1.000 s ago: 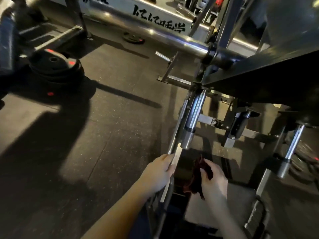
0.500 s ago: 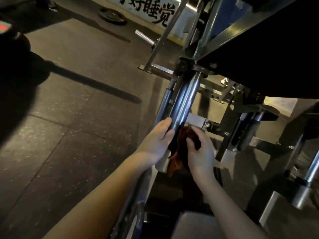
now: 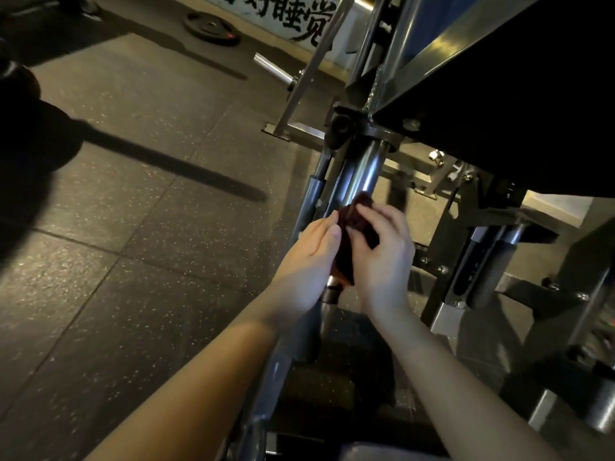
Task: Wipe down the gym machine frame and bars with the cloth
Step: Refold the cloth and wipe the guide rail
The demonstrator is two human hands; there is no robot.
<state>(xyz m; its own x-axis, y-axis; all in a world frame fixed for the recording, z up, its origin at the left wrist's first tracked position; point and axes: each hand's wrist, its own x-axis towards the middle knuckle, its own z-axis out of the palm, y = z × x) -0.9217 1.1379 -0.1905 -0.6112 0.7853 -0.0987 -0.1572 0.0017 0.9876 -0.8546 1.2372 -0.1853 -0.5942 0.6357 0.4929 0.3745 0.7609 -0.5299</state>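
Dark-red cloth point(image 3: 344, 261): was bunched round the lower part of the chrome bar point(image 3: 361, 174), between both hands, so that fabric met the tube on more than one side.
Right hand point(image 3: 382, 257): fingers and thumb were curled onto the cloth and clamped it against the bar. This looked like the hand doing the rubbing.
Left hand point(image 3: 306, 261): fingers were fairly straight, laid against the cloth's left edge and the bar, gripping nothing. It was probably there to stop the wad slipping round the tube.
Chrome bar: sloped up and away from the person to a dark joint under the machine. The bright stretch above the cloth was bare, so a stroke upward seemed the likely step in hand.
Frame point(image 3: 314, 197): a grey strut stood just left of the bar, with heavier steel beams slanting above. The cloth touched none of them, so much of the job seemed left.
Second bar point(image 3: 492, 261): a matching tube stood to the right, well apart from both hands.
Platform point(image 3: 515, 104): its dark underside hung overhead on the right and shaded the joint, where it was too dark to judge any dirt.
Floor point(image 3: 149, 227): was speckled rubber tiles, with a weight plate point(image 3: 211, 28) lying far off near a lettered banner point(image 3: 293, 18).
Risk: a loose fold of cloth could snag at the joint.
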